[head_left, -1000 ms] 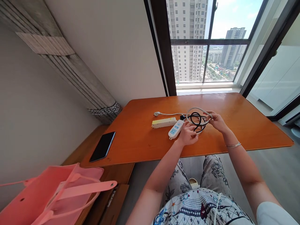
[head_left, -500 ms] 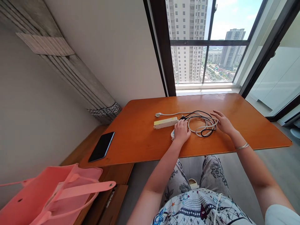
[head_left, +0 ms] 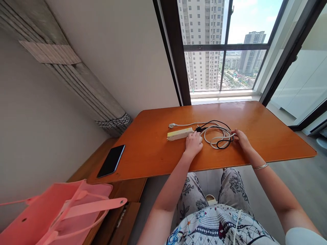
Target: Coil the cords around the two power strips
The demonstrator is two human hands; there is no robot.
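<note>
A white power strip [head_left: 180,134] with a yellowish top lies on the brown table. Its right end meets my left hand [head_left: 193,144], whose fingers are curled down over something mostly hidden beneath them. Just beyond those fingertips is a black plug [head_left: 198,129]. Loops of white and black cable [head_left: 221,145] lie coiled between my hands. At the coil's right side, my right hand [head_left: 242,141] has its fingers and thumb closed around the white cable. The strip's white wall plug [head_left: 172,126] rests behind the strip, to the left.
A black phone [head_left: 111,161] lies near the left end of the table [head_left: 153,156]. Below that end, a pink bag [head_left: 68,211] sits on a wooden surface. The table's far edge faces a window [head_left: 224,68], and a tied curtain [head_left: 102,92] hangs at the left.
My right hand has closed from spread fingers onto the coil's edge. My left hand has shifted slightly left, and the white object that showed beside it is now covered.
</note>
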